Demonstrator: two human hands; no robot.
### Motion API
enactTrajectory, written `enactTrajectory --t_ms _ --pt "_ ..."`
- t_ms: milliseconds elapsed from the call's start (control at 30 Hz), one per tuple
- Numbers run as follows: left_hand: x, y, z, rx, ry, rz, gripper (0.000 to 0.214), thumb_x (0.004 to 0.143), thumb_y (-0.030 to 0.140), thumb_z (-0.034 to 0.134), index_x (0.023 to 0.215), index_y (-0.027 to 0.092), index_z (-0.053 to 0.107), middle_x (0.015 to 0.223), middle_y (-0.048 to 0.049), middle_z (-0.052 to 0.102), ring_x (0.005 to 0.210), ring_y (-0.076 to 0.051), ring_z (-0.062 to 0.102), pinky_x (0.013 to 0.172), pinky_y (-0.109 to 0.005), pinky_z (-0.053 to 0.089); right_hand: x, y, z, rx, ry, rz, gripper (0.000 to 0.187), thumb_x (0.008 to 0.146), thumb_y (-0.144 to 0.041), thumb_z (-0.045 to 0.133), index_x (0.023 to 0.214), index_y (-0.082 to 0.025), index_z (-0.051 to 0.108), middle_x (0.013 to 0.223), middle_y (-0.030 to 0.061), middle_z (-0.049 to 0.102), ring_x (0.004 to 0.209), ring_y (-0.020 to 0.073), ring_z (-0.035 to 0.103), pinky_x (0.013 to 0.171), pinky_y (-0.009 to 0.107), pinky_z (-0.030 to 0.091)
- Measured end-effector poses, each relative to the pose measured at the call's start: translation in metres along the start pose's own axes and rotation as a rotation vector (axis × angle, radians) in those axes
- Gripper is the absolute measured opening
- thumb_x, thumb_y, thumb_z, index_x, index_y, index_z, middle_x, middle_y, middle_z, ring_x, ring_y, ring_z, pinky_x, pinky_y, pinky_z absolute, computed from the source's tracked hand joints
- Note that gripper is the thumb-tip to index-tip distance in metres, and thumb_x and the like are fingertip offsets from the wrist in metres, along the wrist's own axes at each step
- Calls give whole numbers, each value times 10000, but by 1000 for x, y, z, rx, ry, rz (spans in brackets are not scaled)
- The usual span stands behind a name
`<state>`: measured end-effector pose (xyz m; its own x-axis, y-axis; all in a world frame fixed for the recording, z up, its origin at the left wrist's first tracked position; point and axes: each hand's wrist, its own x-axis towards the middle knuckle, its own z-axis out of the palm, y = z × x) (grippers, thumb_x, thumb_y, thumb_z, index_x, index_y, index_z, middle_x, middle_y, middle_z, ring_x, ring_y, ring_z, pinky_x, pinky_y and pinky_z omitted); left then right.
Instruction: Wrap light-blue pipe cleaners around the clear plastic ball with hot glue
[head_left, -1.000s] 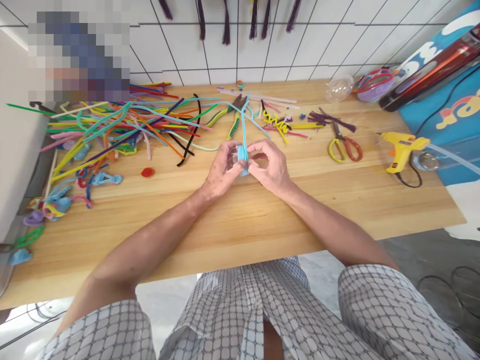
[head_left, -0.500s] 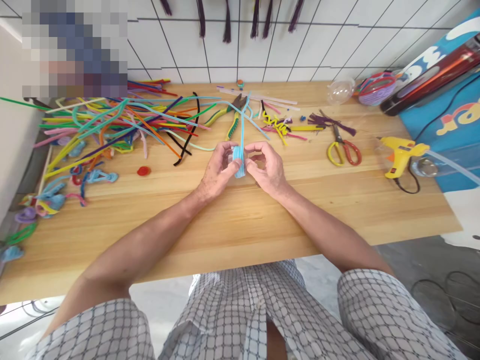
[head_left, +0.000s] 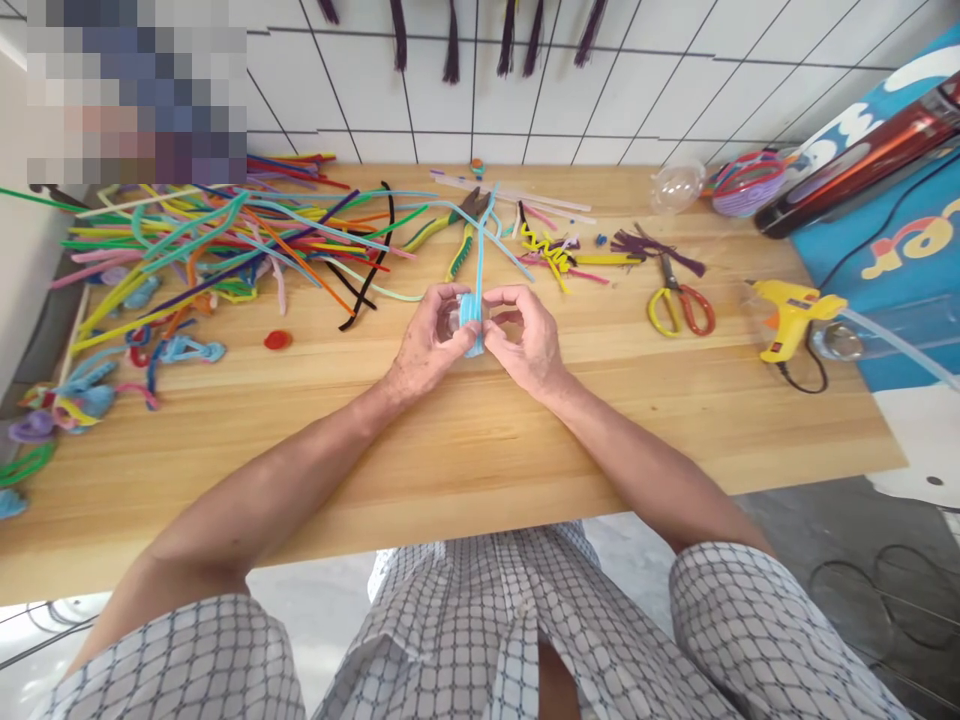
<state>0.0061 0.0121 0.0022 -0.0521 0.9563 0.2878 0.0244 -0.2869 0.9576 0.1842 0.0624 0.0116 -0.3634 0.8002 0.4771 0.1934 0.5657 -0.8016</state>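
Both hands meet over the middle of the wooden table [head_left: 465, 460]. My left hand [head_left: 427, 345] and my right hand [head_left: 525, 340] pinch a light blue pipe cleaner [head_left: 474, 300] wound round a small clear object between them. The pipe cleaner's free ends rise straight up and away from the fingers towards the wall. The fingers of both hands are curled closed on this piece.
A big heap of coloured pipe cleaners [head_left: 225, 240] covers the table's left. Green-handled pliers [head_left: 461, 235] lie behind the hands. Scissors [head_left: 679, 300], a yellow glue gun [head_left: 791, 315] and a clear plastic ball [head_left: 675, 185] are to the right. A small red cap [head_left: 276, 340] lies left.
The hands and the blue piece stay together in much the same grip; the view has shifted slightly, so they sit a little higher and further left in the picture.
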Motion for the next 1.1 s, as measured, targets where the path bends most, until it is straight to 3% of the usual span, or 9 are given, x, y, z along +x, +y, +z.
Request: enactTrajectory --t_ms 567,967,1100 --pt "1 -3 0 -10 11 -33 662 926 711 843 1310 247 570 1143 -68 761 985 -182 752 843 -311 641 -5 3 1 -26 8 -92 313 999 -336 665 1301 -271 620 1230 91 775 1119 254 763 920 423 674" --pt "-4 -2 -1 -2 -11 -39 598 991 698 772 1344 258 573 1206 -79 724 1103 -217 733 977 -368 630 -4 2 -2 10 2 -50 301 988 -355 689 1273 -272 640 1229 88 779 1066 243 779 893 417 683" --pt "-3 -2 0 -2 -22 -29 612 981 710 781 1336 264 556 1242 -92 747 1090 -219 752 930 -365 644 -4 0 -3 -12 -2 -43 316 974 -361 704 1272 -276 638 1228 87 783 1070 252 778 895 426 689"
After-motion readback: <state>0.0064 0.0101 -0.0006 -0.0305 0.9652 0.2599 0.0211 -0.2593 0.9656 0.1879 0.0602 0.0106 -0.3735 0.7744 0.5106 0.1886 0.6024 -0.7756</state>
